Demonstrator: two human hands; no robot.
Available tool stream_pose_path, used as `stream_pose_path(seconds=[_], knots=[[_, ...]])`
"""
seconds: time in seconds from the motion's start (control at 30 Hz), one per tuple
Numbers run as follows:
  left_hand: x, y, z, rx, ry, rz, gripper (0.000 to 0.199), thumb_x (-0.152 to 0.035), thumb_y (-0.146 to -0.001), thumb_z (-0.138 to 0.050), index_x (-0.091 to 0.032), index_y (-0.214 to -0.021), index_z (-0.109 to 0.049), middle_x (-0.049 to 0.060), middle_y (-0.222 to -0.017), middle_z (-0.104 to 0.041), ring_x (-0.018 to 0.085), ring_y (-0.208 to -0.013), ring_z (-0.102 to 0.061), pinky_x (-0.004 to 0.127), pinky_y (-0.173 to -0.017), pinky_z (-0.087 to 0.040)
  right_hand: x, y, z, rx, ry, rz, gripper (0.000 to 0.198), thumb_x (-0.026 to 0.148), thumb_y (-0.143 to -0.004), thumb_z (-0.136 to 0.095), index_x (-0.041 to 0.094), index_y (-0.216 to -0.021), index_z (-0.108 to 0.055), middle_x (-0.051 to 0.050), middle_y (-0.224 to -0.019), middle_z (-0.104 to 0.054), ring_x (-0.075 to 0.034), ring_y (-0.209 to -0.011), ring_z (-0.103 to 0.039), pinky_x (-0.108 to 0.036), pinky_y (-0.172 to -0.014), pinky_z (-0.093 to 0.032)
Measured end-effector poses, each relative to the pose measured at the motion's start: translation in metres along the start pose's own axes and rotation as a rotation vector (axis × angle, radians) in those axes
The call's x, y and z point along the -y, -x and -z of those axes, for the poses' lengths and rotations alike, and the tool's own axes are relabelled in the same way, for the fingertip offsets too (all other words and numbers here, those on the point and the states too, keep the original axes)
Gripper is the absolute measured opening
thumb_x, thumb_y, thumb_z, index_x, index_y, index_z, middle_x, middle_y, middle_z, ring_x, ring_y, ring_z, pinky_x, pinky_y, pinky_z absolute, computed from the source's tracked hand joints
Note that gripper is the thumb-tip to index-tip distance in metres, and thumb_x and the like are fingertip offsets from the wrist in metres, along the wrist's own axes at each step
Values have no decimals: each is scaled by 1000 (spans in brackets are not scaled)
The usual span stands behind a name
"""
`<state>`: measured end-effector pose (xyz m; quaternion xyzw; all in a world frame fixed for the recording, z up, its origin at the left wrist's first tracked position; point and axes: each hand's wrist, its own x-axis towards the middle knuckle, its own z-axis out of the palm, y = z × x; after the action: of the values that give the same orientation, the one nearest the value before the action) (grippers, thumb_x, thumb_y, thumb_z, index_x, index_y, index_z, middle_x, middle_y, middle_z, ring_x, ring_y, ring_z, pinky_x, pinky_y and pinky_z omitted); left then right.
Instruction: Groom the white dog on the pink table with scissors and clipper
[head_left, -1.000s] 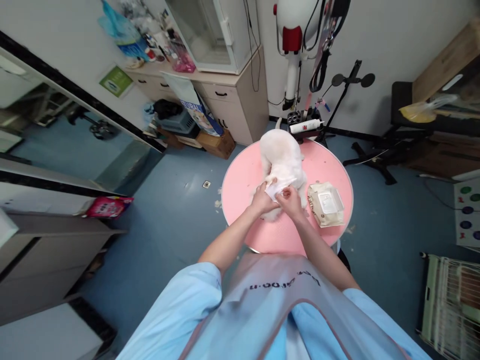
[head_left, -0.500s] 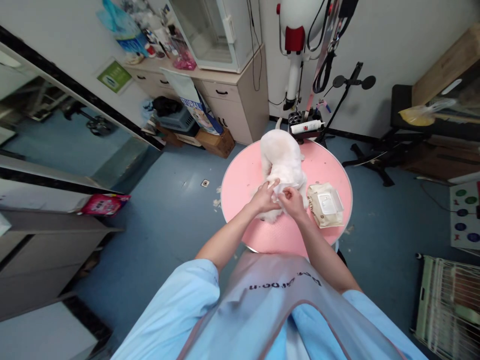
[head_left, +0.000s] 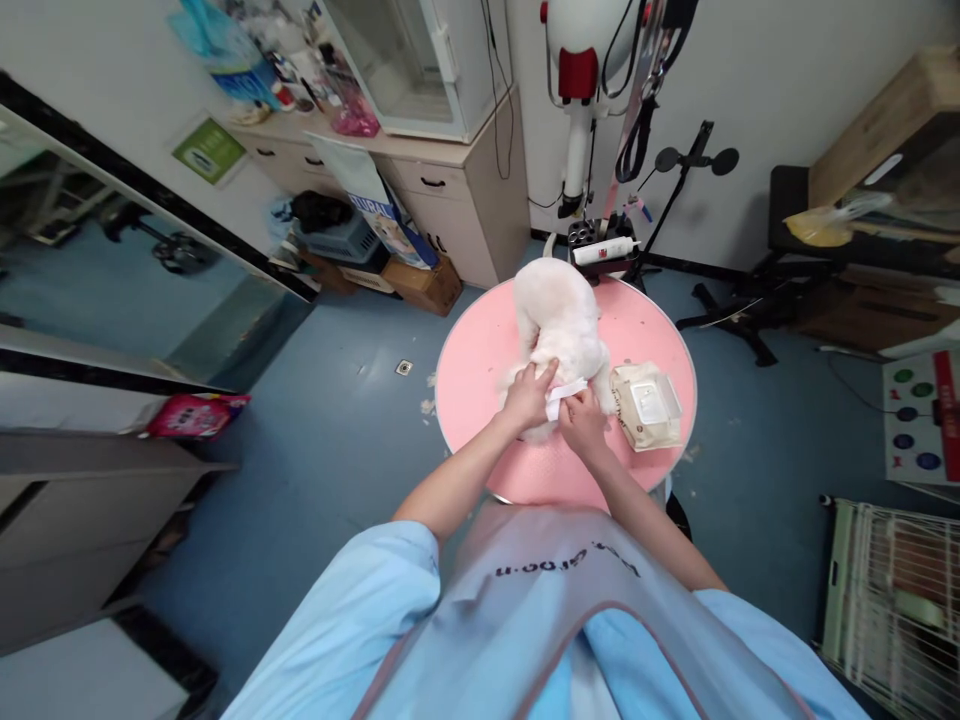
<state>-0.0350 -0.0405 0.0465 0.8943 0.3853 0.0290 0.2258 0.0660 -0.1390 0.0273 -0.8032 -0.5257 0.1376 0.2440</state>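
Observation:
A white short-clipped dog [head_left: 556,300] is on the round pink table [head_left: 469,370], rump toward the far side and head toward me. My left hand [head_left: 529,397] lies over the dog's head from the left, its fingers gripping the fur there. In my right hand [head_left: 583,422] a white wet wipe [head_left: 564,396] is pinched between thumb and fingers, against the right side of the head. The dog's face is hidden under my hands. Right of the dog lies a beige pack of wipes [head_left: 646,408], with its white lid raised.
A black tool holder [head_left: 600,245] with a white tube [head_left: 604,251] across it stands at the table's far edge. Above it hang a dryer nozzle [head_left: 576,165] and a black strap [head_left: 637,140]. Behind are a cabinet [head_left: 480,200] and a cardboard box [head_left: 427,285]. A wire cage [head_left: 892,590] stands at lower right.
My right hand has shifted slightly down, and the wipe now shows as a longer strip between the hands. My left hand stays on the dog's head. The whole view has shifted slightly left.

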Motion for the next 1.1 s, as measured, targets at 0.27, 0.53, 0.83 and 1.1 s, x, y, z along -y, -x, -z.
stream_pose_path(seconds=[0.27, 0.53, 0.83, 1.1], knots=[[22, -6, 4, 13, 187, -97, 91, -37, -71, -67, -11, -149, -27, 19, -139, -44, 32, -129, -43, 42, -108, -35, 8, -24, 20, 643, -464, -321, 7, 19, -79, -51, 17, -77, -59, -7, -64, -62, -14, -50, -49, -26, -52, -35], [23, -15, 3, -90, 250, 128, 47, -39, -85, -53, -10, -122, -56, 16, -120, -63, 28, -113, -58, 39, -97, -44, 12, -9, 11, 465, -1424, -413, 22, 21, -69, -56, 22, -90, -50, 6, -67, -58, -4, -38, -26, -18, -42, -28], [9, -11, -7, -101, 138, 95, 62, -38, -83, -56, -13, -138, -43, 16, -122, -61, 29, -117, -55, 41, -99, -41, -5, -26, 27, 688, -1266, -639, 10, 17, -73, -52, 17, -82, -49, 1, -61, -61, -5, -37, -25, -19, -41, -24], [4, -9, -10, -61, 132, 163, 35, -38, -84, -53, -13, -106, -63, 13, -100, -65, 27, -99, -61, 36, -87, -47, 9, 12, 5, 343, -1616, -495, 36, 20, -65, -57, 26, -95, -40, 9, -70, -61, -6, -38, -30, -18, -42, -25]])
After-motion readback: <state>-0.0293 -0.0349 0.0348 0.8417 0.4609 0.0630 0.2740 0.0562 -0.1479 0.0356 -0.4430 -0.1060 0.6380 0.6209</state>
